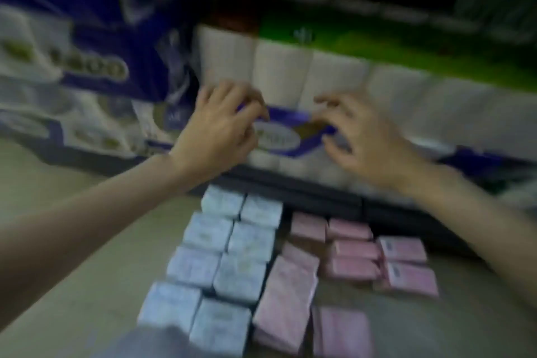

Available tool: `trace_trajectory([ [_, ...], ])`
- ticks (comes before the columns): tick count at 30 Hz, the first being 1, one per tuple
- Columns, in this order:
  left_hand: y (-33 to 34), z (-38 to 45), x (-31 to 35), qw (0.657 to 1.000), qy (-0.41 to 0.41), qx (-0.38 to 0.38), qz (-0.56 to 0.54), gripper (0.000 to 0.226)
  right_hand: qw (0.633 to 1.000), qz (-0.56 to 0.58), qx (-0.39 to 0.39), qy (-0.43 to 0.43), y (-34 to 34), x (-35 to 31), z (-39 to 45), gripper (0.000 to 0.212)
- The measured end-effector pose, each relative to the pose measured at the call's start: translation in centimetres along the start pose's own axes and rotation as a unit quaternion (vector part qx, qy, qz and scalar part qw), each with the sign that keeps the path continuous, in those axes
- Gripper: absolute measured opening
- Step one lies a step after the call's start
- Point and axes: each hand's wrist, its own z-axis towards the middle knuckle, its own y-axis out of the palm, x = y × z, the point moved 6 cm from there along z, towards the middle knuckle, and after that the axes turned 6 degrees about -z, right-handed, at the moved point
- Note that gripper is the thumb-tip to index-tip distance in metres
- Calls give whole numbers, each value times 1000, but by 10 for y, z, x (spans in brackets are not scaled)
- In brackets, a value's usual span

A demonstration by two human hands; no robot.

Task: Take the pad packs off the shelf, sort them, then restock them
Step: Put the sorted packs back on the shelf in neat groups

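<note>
Pad packs, pale blue [220, 264]: sorted on the floor in the lower centre of the frame — two tidy columns, packs touching side by side.
Pad packs, pink [343, 264]: just right of the blue ones, in looser rows; a few lie tilted or overlapping. The blur hides any print on them.
Left hand [223, 128]: at frame centre, above the packs, fingers curled at the left end of a purple-banded roll pack [287, 136]; whether it actually grips the wrap cannot be told through the blur.
Right hand [366, 139]: at the right end of the same pack, fingers spread and bent, touching or nearly touching it — grip unclear.
Roll pack contents: white paper rolls, standing in a row inside clear wrap.
Shelf [319, 197]: dark bottom ledge crossing the middle of the frame, the roll pack resting on it.
Green-topped roll pack [377, 67]: behind, upper centre to right, also white rolls.
Blue-and-white bags [72, 67]: upper left, stacked.
Floor [72, 241]: beige, lower left.
</note>
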Motion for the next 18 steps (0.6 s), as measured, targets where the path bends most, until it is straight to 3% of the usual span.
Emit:
trace_trajectory([
  [2,58,-45,19,994,23,-110,-8,26,984,42,-164,50,75,-11,-51,38],
  [4,99,-77,36,976,71,-204,-15,26,939,63,-333,68,131,-28,-97,51],
  [7,136,-102,51,938,102,-330,-9,33,875,99,-470,55,178,-76,-155,87],
  [11,162,-116,57,908,79,-412,10,40,832,120,-534,88,209,-120,-203,116],
  [15,166,-120,56,893,55,-445,45,44,862,102,-477,137,224,-127,-208,117],
  [18,168,-120,54,872,35,-486,41,52,858,113,-475,156,224,-118,-199,121],
])
